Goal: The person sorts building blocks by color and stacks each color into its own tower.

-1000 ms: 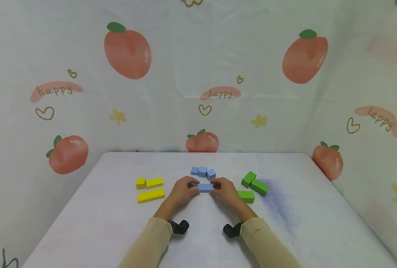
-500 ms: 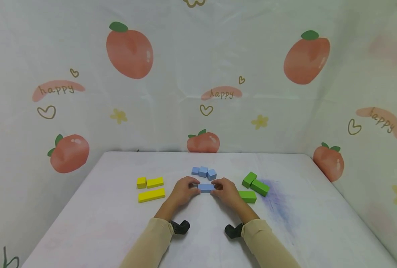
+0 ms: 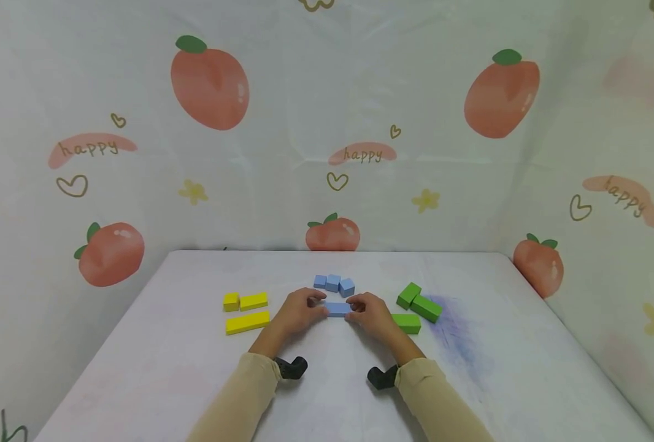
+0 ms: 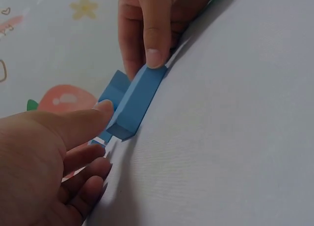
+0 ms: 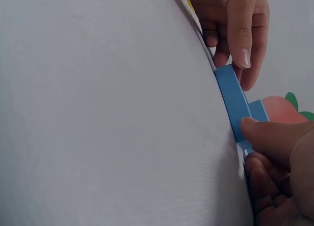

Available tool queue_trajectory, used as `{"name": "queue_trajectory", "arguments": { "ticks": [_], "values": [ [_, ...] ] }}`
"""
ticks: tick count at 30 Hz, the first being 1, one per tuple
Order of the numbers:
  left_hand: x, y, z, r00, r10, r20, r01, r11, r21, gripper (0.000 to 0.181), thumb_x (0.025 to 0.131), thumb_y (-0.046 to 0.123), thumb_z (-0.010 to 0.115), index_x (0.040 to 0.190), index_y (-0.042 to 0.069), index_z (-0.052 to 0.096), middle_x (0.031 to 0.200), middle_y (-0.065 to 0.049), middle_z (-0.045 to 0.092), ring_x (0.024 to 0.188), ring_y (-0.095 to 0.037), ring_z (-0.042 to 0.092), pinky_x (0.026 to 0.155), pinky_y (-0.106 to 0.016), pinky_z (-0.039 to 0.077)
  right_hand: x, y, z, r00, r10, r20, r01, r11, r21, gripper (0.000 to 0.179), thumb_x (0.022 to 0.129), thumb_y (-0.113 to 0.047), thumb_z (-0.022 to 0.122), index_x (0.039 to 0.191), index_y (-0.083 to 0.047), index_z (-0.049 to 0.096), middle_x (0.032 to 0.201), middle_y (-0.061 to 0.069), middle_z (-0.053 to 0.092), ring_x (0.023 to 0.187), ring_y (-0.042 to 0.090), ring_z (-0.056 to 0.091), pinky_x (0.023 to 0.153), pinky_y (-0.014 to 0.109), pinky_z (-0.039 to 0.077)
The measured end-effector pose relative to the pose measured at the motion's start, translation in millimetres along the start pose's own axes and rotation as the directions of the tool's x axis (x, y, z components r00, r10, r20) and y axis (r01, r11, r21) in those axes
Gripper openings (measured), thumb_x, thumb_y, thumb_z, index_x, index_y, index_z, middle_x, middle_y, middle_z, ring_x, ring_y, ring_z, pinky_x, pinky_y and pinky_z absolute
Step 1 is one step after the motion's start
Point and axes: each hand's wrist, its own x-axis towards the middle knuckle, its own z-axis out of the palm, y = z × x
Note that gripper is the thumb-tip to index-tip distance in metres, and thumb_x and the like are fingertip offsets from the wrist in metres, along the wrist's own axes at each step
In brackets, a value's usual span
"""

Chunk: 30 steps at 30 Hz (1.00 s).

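Observation:
A long blue block (image 3: 337, 309) lies on the white table between the two hands. My right hand (image 3: 372, 316) pinches its right end, the thumb (image 4: 154, 58) pressed on the near side. My left hand (image 3: 300, 312) is at the other end with fingers loosely bent; in the right wrist view its thumb (image 5: 244, 58) stands slightly apart from the block. Behind, three small blue blocks (image 3: 333, 283) sit in a row, partly hidden in the wrist views.
To the left are a yellow cube (image 3: 231, 301), a short yellow block (image 3: 254, 301) and a long yellow block (image 3: 248, 322). On the right, a green block (image 3: 407, 323) lies partly behind my right hand, with two more green blocks (image 3: 426, 308) farther back. A printed cloth (image 3: 283, 92) hangs behind.
My left hand has shifted slightly left and up, its fingers parting from the end of the long blue block. The right hand and the blocks have stayed in place.

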Motion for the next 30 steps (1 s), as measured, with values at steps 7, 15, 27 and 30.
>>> {"name": "queue_trajectory", "arguments": {
  "ticks": [7,15,27,30],
  "values": [
    [10.1,-3.8,-4.1,0.997,-0.024,-0.078,0.022,1.000,-0.022,0.035,0.089,0.023,0.073,0.122,0.016,0.066,0.119,-0.002,0.061,0.092,-0.019,0.055,0.086,-0.036,0.049,0.6,-0.2,1.5,1.000,-0.007,-0.015,0.007,1.000,-0.008,0.027,0.084,-0.007,0.076,0.110,-0.004,0.069,0.090,0.003,0.058,0.083,0.017,0.054,0.075,0.034,0.048],
    [20.3,-10.2,-8.0,0.985,-0.046,-0.168,0.042,0.999,-0.030,0.041,0.089,0.018,0.072,0.128,0.015,0.061,0.123,-0.006,0.058,0.093,-0.021,0.054,0.087,-0.036,0.049,-2.5,-0.4,1.9,0.999,-0.029,-0.036,0.029,1.000,-0.002,0.027,0.083,-0.006,0.076,0.108,-0.004,0.069,0.090,0.002,0.059,0.083,0.017,0.055,0.075,0.034,0.048],
    [42.4,-8.6,-17.8,0.992,-0.065,-0.108,0.066,0.998,0.013,0.047,0.091,0.017,0.070,0.135,0.012,0.057,0.129,-0.009,0.056,0.101,-0.026,0.054,0.098,-0.042,0.044,-4.5,-0.9,1.5,1.000,0.001,-0.027,-0.001,1.000,-0.003,0.026,0.085,-0.007,0.074,0.111,-0.005,0.069,0.092,0.003,0.059,0.086,0.018,0.056,0.078,0.035,0.049],
    [48.8,-9.5,-18.8,0.993,-0.073,-0.089,0.076,0.997,0.028,0.047,0.091,0.017,0.070,0.135,0.011,0.057,0.129,-0.011,0.056,0.107,-0.028,0.054,0.101,-0.044,0.042,-4.2,-0.4,2.2,1.000,0.006,-0.026,-0.006,1.000,-0.003,0.027,0.085,-0.007,0.074,0.111,-0.006,0.069,0.092,0.003,0.059,0.086,0.018,0.055,0.078,0.034,0.049]
  ]
}}
